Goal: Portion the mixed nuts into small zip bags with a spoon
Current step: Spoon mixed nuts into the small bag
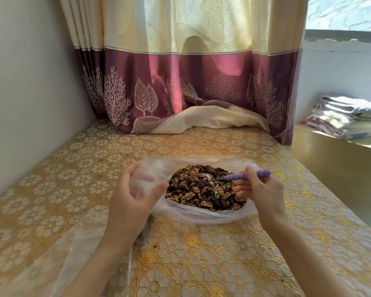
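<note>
The right hand (259, 189) is gripping the purple spoon (246, 176), its handle running toward 3 o'clock, bowl buried in the mixed nuts (204, 189) mid-desk (201, 254). At 9 o'clock, touching the pile, the left hand (135, 191) is holding the small zip bag (147, 181).

Both forearms reach toward twelve o'clock: the left hand (135, 189) curls thumb and fingers around a small clear bag, while the right hand (259, 187) grips a purple-handled spoon.
</note>
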